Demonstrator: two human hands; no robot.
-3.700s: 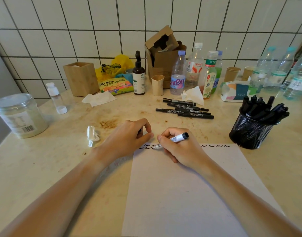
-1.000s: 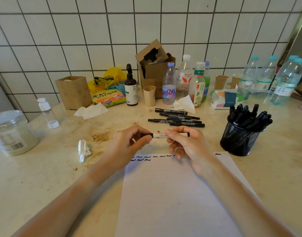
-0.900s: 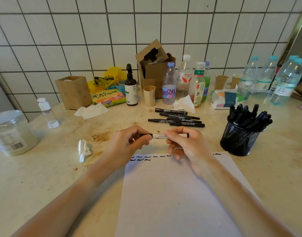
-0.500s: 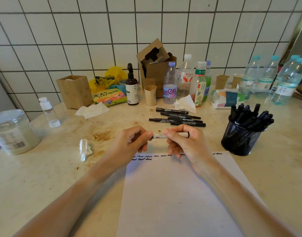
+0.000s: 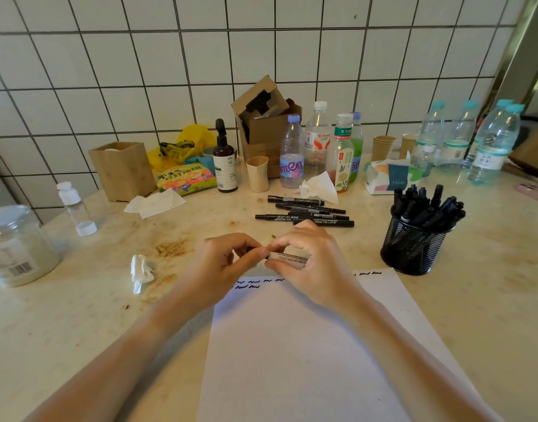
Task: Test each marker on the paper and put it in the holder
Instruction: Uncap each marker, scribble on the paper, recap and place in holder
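While curled, both hands [image 5: 270, 263] pinch marker [image 5: 287, 256].

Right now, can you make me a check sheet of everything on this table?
Surface: beige table, stained, brown crumbs left of the hands.
Job's things: marker held between both hands; paper with squiggles along its top edge; four markers lying loose behind the hands; mesh holder full of markers.
Clutter: crumpled tissue, jar, water bottles, cardboard box, tissue pack.
Hands: left hand and right hand both pinch the marker.
Cables: nothing seen.
Surroundings: white tiled wall.
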